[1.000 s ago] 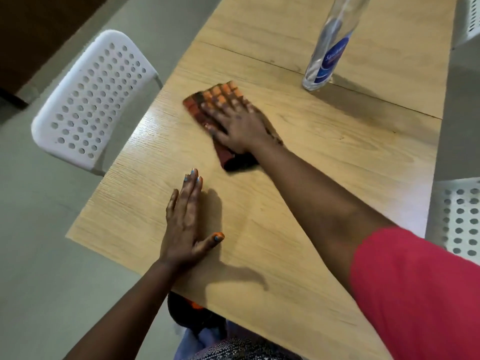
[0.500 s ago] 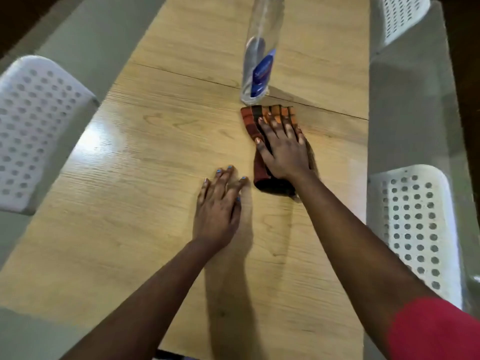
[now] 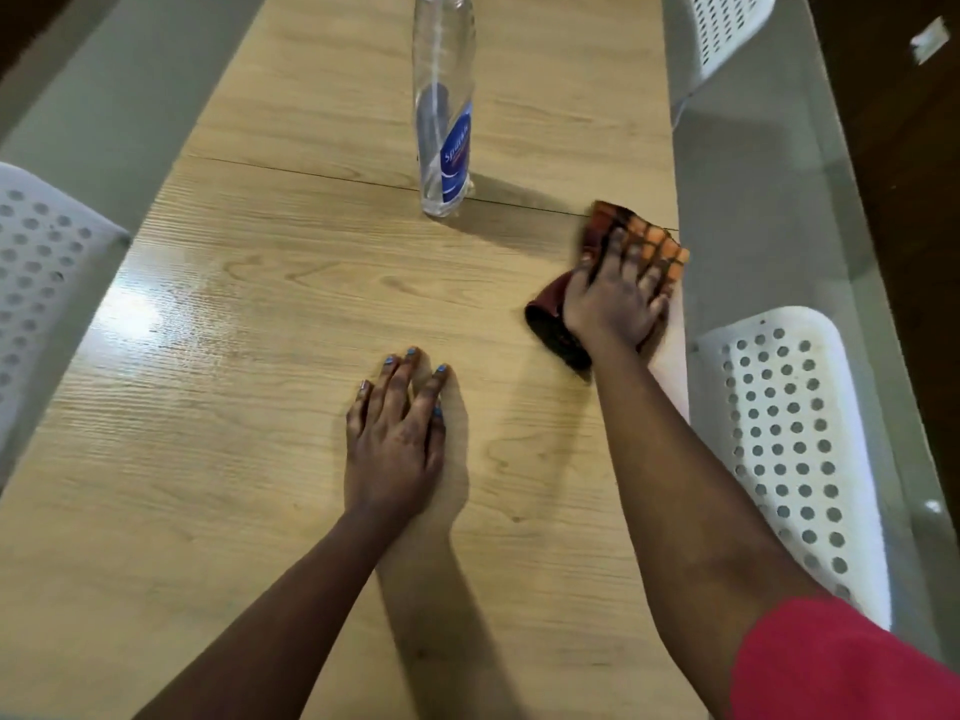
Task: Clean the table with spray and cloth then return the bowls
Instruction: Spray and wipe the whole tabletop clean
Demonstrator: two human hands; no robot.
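A light wooden table (image 3: 234, 407) fills the view. My right hand (image 3: 615, 298) presses flat on a folded orange and dark red checked cloth (image 3: 654, 241) at the table's right edge. My left hand (image 3: 397, 433) lies flat on the table near the middle, fingers together, holding nothing. A tall clear spray bottle (image 3: 444, 111) with a blue label stands upright behind the hands, on the seam between two tabletops; its top is cut off by the frame. No bowls are in view.
White perforated plastic chairs stand beside the table: one at the left (image 3: 41, 283), one at the right (image 3: 789, 439) close to my right arm, and one at the far right (image 3: 722, 28). A wet sheen (image 3: 150, 314) shows on the left part of the table.
My right hand has slid the cloth from the left side of the table, past the bottle, to the right edge. My left hand stays flat on the table.
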